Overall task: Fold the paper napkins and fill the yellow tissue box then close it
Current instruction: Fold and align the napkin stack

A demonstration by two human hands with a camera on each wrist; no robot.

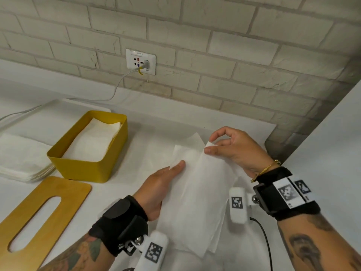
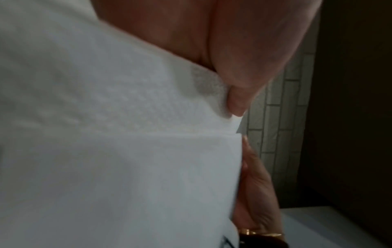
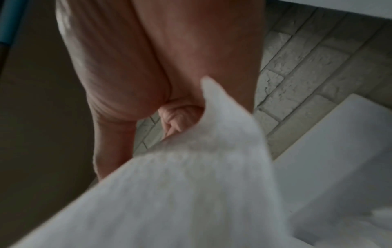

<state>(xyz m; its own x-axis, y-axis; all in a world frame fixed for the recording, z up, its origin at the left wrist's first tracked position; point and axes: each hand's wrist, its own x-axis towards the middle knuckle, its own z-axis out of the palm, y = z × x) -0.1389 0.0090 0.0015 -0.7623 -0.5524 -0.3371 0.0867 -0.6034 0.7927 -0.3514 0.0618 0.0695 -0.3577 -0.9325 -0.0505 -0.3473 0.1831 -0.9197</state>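
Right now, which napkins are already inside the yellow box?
The folded napkins lying in the open yellow box. The stack left of it sits outside on the table, and the hands hold another napkin.

Head cam looks down from above at the white tabletop (image 1: 136, 137) and brick wall (image 1: 234, 55); both wrist cams sit super close under the palms, sharing the white paper napkin (image 1: 197, 192).
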